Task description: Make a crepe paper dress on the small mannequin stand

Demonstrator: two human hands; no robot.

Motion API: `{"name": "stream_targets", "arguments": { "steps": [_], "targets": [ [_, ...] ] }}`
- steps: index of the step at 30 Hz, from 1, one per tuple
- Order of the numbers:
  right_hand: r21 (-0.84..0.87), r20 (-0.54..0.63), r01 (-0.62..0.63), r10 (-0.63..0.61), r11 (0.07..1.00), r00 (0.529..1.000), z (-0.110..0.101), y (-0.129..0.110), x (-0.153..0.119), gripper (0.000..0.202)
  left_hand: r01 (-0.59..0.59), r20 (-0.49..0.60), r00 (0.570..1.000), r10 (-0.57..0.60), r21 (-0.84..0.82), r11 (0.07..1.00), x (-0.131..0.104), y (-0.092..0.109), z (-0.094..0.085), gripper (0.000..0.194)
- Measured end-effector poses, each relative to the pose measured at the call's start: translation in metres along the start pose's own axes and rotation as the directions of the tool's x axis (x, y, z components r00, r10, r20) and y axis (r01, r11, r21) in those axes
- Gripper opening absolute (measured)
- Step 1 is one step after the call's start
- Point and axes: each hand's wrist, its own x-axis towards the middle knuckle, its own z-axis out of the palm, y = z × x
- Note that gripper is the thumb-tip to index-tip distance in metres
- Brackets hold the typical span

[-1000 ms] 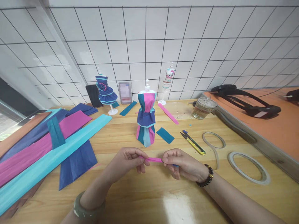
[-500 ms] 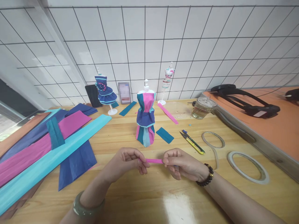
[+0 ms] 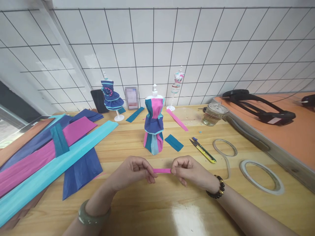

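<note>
Pinched at one end by the left hand (image 3: 137,169) and at the other by the right hand (image 3: 193,172), the pink strip (image 3: 162,170) spans straight between them, its middle exposed; the dressed form (image 3: 154,123) stands beyond both hands

Two hands: one left hand (image 3: 137,169), one right hand (image 3: 193,171). Between them, one pink strip (image 3: 162,170). On the desk (image 3: 137,203): three small dress forms (image 3: 154,121), two tape rings (image 3: 243,170), one pair of snips (image 3: 205,153), one drinking glass (image 3: 211,118).
</note>
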Motion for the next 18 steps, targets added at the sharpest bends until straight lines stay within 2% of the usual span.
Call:
{"name": "stream_targets", "arguments": {
  "steps": [8,14,18],
  "targets": [
    [-0.158,0.001,0.047,-0.047,0.986,0.999,-0.001,0.0,-0.002,0.026,0.052,0.04,0.998,-0.056,0.096,0.994,-0.003,0.011,-0.003,0.021],
    [-0.2,0.013,0.056,-0.054,0.978,0.998,0.001,0.002,-0.002,0.025,0.149,-0.128,0.983,-0.13,0.152,0.977,0.002,0.005,0.005,0.021],
    [-0.225,0.005,0.05,-0.05,0.973,0.999,0.002,0.003,-0.002,0.026,0.154,-0.17,0.977,-0.127,0.154,0.976,0.004,0.001,0.009,0.023]
  ]
}}
